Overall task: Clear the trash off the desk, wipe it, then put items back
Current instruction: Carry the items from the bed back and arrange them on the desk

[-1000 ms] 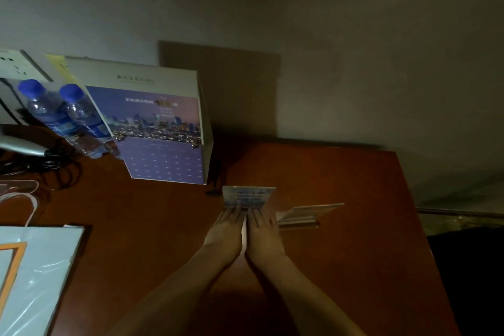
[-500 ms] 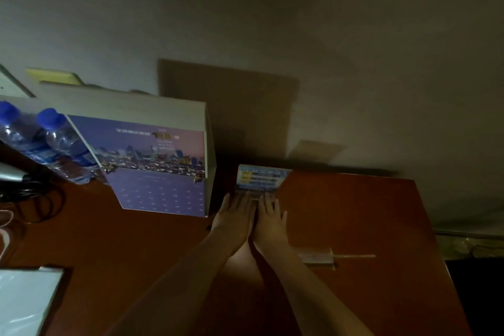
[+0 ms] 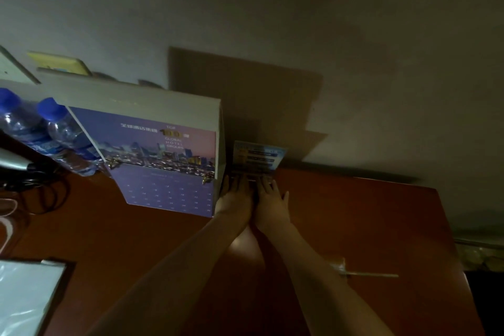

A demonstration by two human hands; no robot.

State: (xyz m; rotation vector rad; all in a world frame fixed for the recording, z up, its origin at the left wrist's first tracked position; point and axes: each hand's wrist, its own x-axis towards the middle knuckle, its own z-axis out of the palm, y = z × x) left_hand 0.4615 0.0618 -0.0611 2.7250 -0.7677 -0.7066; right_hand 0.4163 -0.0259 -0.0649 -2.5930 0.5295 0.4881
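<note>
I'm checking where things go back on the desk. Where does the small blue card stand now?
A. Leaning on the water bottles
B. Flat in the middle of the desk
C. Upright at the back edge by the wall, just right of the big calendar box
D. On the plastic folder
C: the small blue card stand is upright against the wall, right of the calendar box, with both hands at its base.
</note>
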